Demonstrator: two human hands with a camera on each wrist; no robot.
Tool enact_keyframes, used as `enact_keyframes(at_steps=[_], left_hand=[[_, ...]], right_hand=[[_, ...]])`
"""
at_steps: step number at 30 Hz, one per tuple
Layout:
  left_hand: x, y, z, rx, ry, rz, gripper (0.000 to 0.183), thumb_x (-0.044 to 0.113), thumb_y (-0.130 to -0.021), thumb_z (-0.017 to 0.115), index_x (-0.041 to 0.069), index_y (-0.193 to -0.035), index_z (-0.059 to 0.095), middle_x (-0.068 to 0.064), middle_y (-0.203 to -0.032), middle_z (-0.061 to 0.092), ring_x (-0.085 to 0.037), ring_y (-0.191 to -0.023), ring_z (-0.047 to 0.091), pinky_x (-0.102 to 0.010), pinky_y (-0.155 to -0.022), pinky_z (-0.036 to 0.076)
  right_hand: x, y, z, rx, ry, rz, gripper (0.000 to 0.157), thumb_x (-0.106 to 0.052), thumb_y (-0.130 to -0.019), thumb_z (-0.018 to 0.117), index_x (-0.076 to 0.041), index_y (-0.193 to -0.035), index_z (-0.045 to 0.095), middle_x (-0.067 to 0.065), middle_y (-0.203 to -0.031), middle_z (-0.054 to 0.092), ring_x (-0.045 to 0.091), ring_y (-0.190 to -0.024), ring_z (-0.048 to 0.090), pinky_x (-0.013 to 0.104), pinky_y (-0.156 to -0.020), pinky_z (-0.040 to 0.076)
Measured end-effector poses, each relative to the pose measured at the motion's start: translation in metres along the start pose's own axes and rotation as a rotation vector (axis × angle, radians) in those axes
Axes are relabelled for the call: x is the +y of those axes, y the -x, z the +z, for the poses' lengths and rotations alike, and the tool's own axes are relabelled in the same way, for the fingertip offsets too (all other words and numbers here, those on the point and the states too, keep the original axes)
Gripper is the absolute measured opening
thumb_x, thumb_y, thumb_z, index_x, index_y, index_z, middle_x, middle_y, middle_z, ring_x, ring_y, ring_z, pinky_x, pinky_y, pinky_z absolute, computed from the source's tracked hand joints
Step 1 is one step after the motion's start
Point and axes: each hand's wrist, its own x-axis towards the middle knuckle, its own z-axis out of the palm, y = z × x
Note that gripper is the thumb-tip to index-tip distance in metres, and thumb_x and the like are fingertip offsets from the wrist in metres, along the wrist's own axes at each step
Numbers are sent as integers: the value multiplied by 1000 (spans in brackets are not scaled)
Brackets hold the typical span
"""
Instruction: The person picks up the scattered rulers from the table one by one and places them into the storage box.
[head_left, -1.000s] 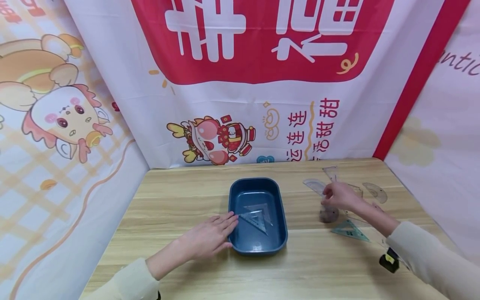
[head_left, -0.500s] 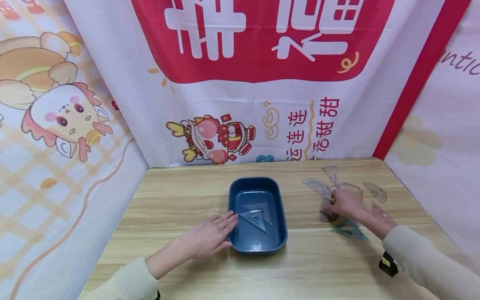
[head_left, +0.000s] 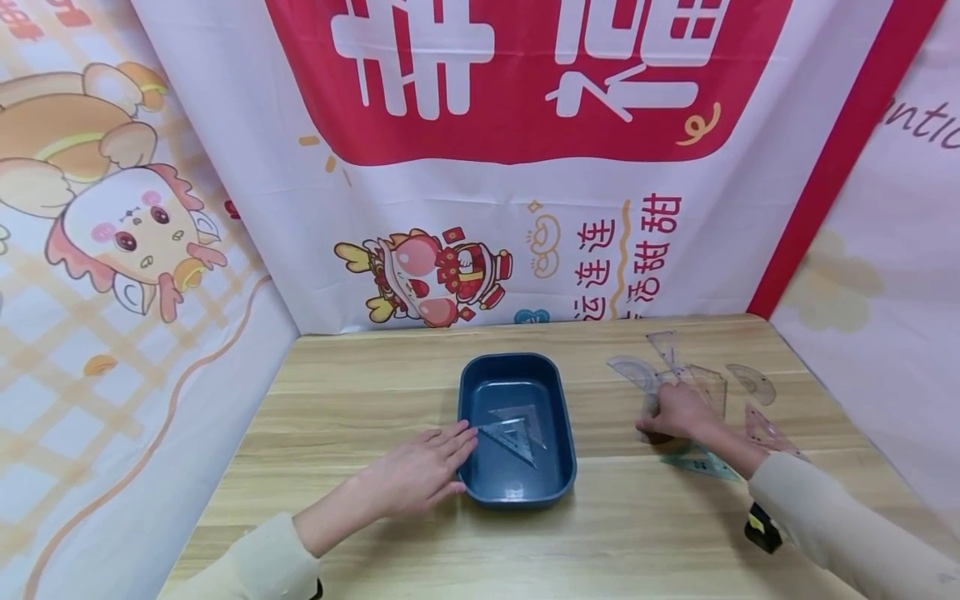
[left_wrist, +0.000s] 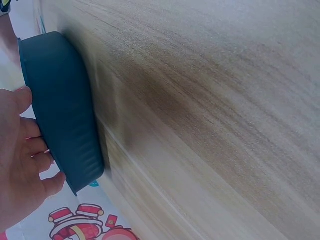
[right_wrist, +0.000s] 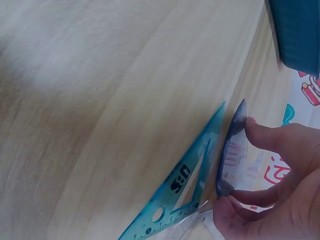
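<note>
I observed the tinted plastic piece (right_wrist: 230, 152) at the counter's (head_left: 360, 400) right side, pinched by the right grip (head_left: 678, 410), long axis spanning thumb to fingers. A teal set square (right_wrist: 175, 185) lay just beside. Leftward sat the blue tray (head_left: 517, 479), its rim touched by the straight-fingered left grip (head_left: 420, 471).

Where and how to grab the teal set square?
Probably pinch the teal set square by its long edge, from the head view's near side: it's thin, roughly flat, that edge facing bare tabletop, clear plastic pieces by its opposite corner.
</note>
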Motion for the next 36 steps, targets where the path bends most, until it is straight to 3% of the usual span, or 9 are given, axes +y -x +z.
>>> enact_keyframes(at_steps=[4,10,15,21,25,31,36], left_hand=[[-1,0,-1,9,-1,1,63,49,-98,34,7,-145,32,-7,-152,30,-24,-142,22,-46,-110,31],[-1,-1,-1,11,-5,4,63,49,-98,35,7,-145,32,-8,-152,30,-25,-142,22,-46,-110,31],[-1,0,-3,4,8,-1,63,49,-98,35,7,-145,32,-8,-152,30,-25,-142,22,-46,-110,31],[0,-1,-3,-6,11,-1,63,48,-98,35,7,-145,31,-8,-152,29,-25,-142,21,-46,-110,31],[0,0,-2,-14,17,-6,63,49,-98,34,8,-146,31,-7,-152,29,-24,-142,21,-46,-110,31],[0,0,-2,-15,17,-2,62,48,-98,34,7,-145,31,-7,-152,29,-25,-142,22,-47,-110,31],[0,1,-1,-24,28,-6,63,49,-98,34,8,-146,31,-6,-153,28,-24,-142,21,-47,-109,31]], right_hand=[[0,-4,-1,-36,-42,49,48,-46,-72,76,-3,-84,58,4,-66,53,18,-60,47,28,-51,34],[-1,-4,-3,-33,-67,94,56,-43,-68,79,3,-91,57,7,-71,52,22,-67,47,29,-55,35],[0,-4,-5,-42,-136,123,46,-33,-73,77,4,-92,59,9,-73,53,22,-69,47,28,-56,38],[7,0,-8,32,-235,54,18,-13,-76,71,-1,-74,58,6,-66,53,18,-58,48,27,-50,40],[12,2,-13,68,-253,1,16,-8,-76,62,-6,-64,53,1,-59,47,16,-55,44,25,-49,37],[16,7,-24,78,-255,-45,15,-10,-79,64,2,-71,65,3,-62,60,14,-57,52,27,-52,44],[16,10,-28,46,-287,-46,14,-8,-81,64,1,-73,71,6,-62,67,14,-56,61,27,-52,48]])
